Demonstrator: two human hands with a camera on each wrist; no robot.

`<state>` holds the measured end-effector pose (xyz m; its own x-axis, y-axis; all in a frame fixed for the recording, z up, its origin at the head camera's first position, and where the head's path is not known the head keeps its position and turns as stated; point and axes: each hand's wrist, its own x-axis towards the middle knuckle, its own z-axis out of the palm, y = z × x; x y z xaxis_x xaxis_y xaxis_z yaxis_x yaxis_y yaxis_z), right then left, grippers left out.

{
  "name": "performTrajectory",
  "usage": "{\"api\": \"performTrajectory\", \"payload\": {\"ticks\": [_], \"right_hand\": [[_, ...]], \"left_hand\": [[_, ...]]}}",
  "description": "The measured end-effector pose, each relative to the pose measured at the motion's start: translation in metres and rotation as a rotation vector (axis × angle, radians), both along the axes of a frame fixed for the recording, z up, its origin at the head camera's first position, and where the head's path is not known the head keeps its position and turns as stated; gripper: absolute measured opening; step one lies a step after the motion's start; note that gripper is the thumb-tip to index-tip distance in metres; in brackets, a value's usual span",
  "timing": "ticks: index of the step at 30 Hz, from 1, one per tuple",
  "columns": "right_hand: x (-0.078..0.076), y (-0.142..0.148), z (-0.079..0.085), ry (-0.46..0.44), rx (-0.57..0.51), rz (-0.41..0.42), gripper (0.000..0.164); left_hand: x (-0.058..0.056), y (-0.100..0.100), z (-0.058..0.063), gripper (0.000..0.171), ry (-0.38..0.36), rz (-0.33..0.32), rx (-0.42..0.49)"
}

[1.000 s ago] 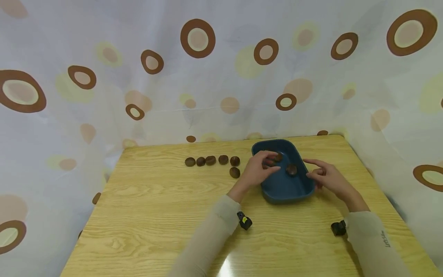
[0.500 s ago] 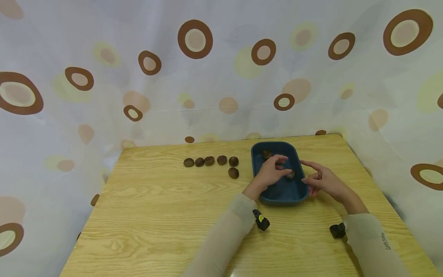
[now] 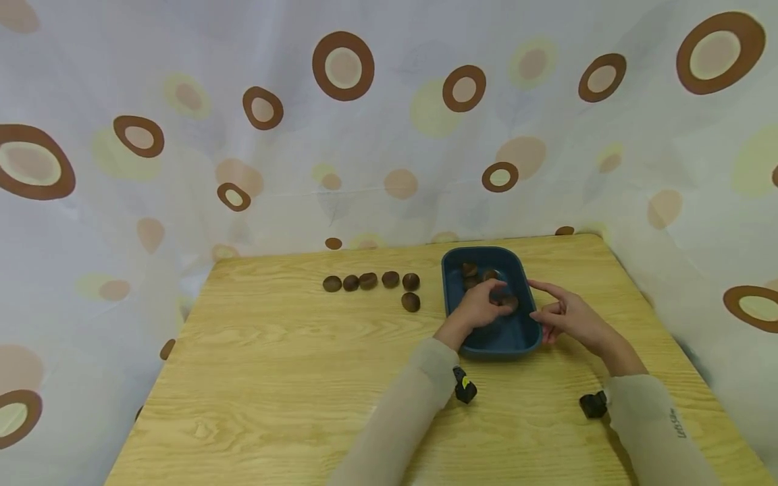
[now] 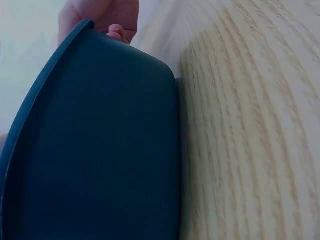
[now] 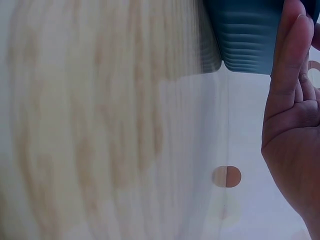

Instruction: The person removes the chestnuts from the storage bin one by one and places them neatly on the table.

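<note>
Brown chestnuts lie in a dark blue rectangular tray (image 3: 500, 352) on the table's right side. My left hand (image 3: 478, 307) reaches over the tray's near left side, its thumb and fingers about a chestnut (image 3: 510, 304) and partly covering it. Several chestnuts (image 3: 470, 268) sit at the tray's far end. At the tray's right side, my right hand (image 3: 571, 320) touches the outer wall with extended index finger and thumb; its other fingers are bent. The left wrist view has only the tray's outer wall (image 4: 110, 140) large, with part of a hand (image 4: 107, 15) behind it.
Left of the tray, several chestnuts (image 3: 367, 281) form a row on the wood-grain table (image 3: 292, 378), with one more chestnut (image 3: 410, 302) just below the row's right end. A patterned cloth (image 3: 401, 135) hangs behind the table and along its sides.
My left hand has moved right and nearer within the tray, from the far-left chestnuts to the one by the right wall. The tray has shifted slightly left; my right hand stays beside it.
</note>
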<state>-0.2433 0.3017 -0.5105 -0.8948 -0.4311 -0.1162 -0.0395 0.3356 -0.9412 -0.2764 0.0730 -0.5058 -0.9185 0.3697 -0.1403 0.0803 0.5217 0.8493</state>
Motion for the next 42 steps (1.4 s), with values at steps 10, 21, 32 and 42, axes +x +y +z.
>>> {"api": "performTrajectory", "payload": {"ticks": [10,21,32,42], "right_hand": [[-0.0008,0.0007,-0.0004,0.012,-0.012,0.013,0.074],[-0.0001,0.0007,-0.0001,0.006,-0.01,0.01,0.075],[-0.0011,0.0019,-0.0009,0.009,-0.019,0.019,0.075],[-0.0013,0.0017,-0.0011,0.009,-0.014,0.016,0.075]], "left_hand": [[-0.0055,0.0016,-0.0064,0.043,0.176,-0.174,-0.206],[-0.0027,0.0025,-0.0075,0.029,0.191,-0.204,-0.244],[-0.0036,0.0037,-0.0071,0.028,0.245,-0.24,-0.3],[-0.0033,0.002,-0.007,0.025,0.268,-0.237,-0.278]]}}
